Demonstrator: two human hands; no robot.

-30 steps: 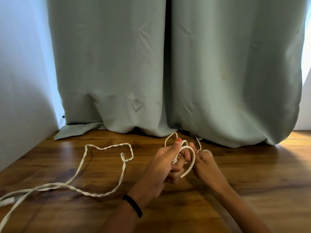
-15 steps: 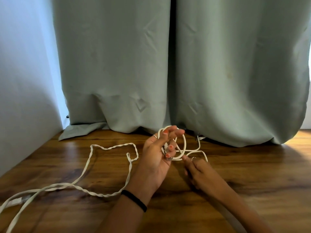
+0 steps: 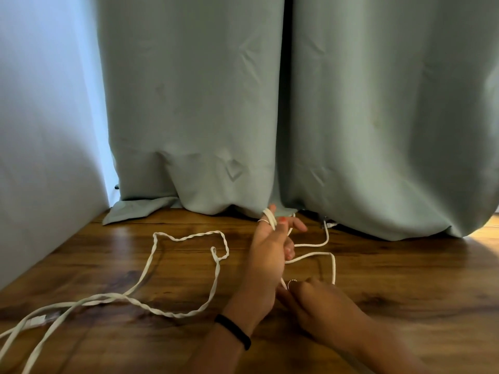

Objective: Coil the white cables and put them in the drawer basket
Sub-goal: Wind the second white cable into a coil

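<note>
Coiling: thin white cable [image 3: 310,256] wound round the left hand [image 3: 266,255], loops on its raised fingers [image 3: 270,217].
Right hand [image 3: 318,300]: just beside the left wrist, fingers curled, pinching the running strand.
Second cable [image 3: 172,265]: twisted, on the wooden floor [image 3: 405,279] left of both hands.
Handling: light, limp, springy; probably best pinched near the loops.
Basket: unseen.
</note>
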